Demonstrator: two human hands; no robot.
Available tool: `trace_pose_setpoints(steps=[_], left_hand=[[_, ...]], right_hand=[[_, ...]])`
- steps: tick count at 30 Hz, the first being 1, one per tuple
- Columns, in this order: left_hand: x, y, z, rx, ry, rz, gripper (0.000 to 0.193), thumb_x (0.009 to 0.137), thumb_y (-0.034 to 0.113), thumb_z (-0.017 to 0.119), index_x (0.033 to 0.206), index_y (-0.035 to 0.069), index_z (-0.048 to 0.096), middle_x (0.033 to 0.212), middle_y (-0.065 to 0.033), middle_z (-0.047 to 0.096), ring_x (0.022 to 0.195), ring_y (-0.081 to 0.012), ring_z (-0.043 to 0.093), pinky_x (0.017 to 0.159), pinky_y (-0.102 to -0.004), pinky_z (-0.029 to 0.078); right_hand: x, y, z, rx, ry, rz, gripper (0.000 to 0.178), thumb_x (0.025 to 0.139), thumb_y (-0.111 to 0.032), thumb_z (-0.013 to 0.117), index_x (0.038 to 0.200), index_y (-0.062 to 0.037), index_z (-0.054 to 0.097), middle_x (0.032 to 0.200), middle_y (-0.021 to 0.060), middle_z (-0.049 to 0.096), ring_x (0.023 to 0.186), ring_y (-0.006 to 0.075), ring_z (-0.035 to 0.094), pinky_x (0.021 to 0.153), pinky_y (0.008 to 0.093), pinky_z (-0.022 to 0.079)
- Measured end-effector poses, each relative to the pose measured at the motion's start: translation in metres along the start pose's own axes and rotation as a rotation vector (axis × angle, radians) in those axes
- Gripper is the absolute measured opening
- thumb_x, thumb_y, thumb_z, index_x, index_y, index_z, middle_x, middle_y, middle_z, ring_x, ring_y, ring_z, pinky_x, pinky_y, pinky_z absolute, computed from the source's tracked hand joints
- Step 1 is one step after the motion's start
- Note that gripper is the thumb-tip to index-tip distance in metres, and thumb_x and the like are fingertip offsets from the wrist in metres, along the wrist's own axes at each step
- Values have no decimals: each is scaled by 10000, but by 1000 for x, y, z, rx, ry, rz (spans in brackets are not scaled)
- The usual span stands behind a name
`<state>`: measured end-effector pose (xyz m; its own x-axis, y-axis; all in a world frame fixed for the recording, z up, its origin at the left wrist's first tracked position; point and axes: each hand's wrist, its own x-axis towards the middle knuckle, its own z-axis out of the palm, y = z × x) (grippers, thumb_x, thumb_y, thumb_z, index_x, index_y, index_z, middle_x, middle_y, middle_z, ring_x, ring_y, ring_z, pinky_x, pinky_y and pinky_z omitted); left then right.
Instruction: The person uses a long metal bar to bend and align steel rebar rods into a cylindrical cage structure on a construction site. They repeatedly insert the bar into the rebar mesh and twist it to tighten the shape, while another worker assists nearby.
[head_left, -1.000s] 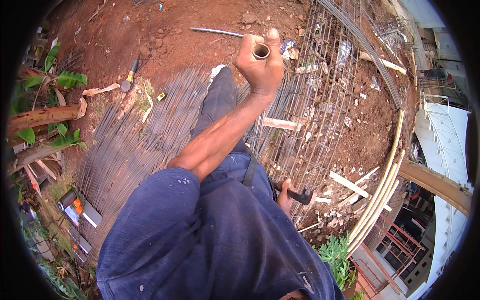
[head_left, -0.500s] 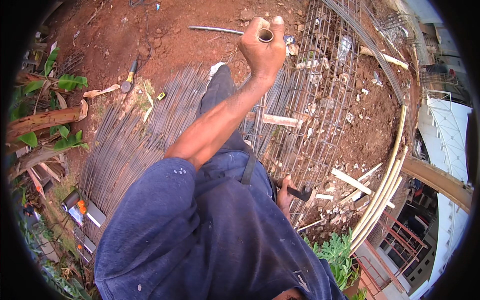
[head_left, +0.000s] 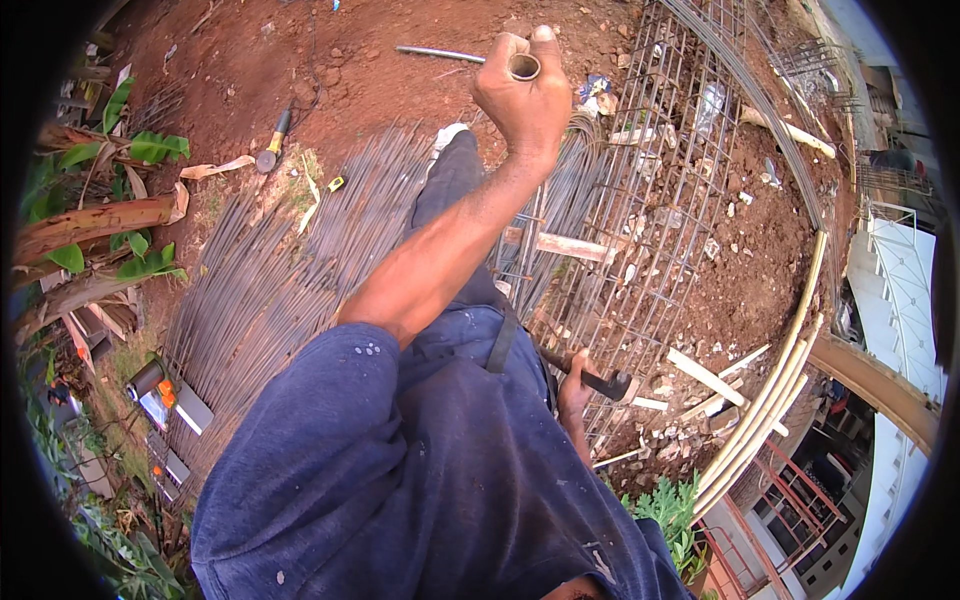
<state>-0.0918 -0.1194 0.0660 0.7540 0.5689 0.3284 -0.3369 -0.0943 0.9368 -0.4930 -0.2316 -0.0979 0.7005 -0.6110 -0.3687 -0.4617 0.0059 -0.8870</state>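
Observation:
My left hand (head_left: 520, 105) is stretched forward, its fingers wrapped round a metal pipe whose hollow round end (head_left: 523, 67) faces up between thumb and fingers. Behind that fist, a thin grey rod (head_left: 437, 52) sticks out to the left; whether it joins the pipe is hidden. Lower down, at my right side, my right hand (head_left: 574, 392) is closed round a dark bar-like tool with a thick black end (head_left: 618, 386). Its exact kind cannot be made out. Beneath this hand lies a rebar cage (head_left: 650, 270) of crossed steel bars.
Many loose steel rods (head_left: 260, 290) cover the ground to the left. An angle grinder (head_left: 272, 145) and a yellow tape measure (head_left: 336, 183) lie beyond them. Pale curved pipes (head_left: 765, 400) and a wooden beam (head_left: 880, 385) stand at the right. Banana stems (head_left: 95, 228) edge the left.
My view has shifted slightly, so the ground and rods appear a little further right and down. Both hands keep their grips, and the right hand's tool has turned slightly.

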Motion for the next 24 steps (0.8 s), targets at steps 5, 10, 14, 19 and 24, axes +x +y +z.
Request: trace_pose_setpoints(steps=[5, 10, 14, 19, 24], left_hand=[[15, -8, 16, 31, 43, 33, 377, 861, 172, 689, 601, 31, 456, 497, -14, 448, 479, -124, 420, 478, -344, 345], [33, -16, 25, 109, 45, -7, 424, 910, 218, 650, 611, 21, 424, 525, -43, 398, 515, -151, 360, 500, -379, 328], [49, -21, 38, 66, 17, 16, 414, 902, 209, 651, 603, 23, 435, 525, -47, 427, 515, -150, 382, 509, -380, 347], [49, -22, 46, 109, -6, 14, 404, 892, 177, 652, 591, 28, 427, 519, -33, 414, 520, -132, 373, 508, -371, 346], [46, -20, 36, 60, -11, -49, 401, 884, 170, 657, 588, 32, 426, 520, -19, 400, 526, -121, 370, 506, -367, 343]], right_hand=[[9, -2, -1, -7, -43, -65, 432, 1057, -248, 448, 674, -47, 445, 669, 18, 471, 658, 127, 425, 633, 319, 373], [14, 4, -1, -50, -33, -103, 413, 1058, -226, 441, 685, -48, 439, 676, 22, 476, 665, 132, 440, 670, 310, 410], [18, 5, -1, -63, -28, -92, 403, 1057, -219, 445, 691, -51, 434, 679, 24, 475, 668, 130, 441, 671, 311, 409], [26, 4, 2, -29, -28, -41, 413, 1056, -235, 452, 687, -51, 445, 680, 23, 474, 672, 127, 438, 672, 307, 397], [31, 4, 5, -39, -17, -25, 462, 1043, -315, 470, 684, -23, 464, 668, 3, 452, 675, 117, 404, 624, 314, 351]])
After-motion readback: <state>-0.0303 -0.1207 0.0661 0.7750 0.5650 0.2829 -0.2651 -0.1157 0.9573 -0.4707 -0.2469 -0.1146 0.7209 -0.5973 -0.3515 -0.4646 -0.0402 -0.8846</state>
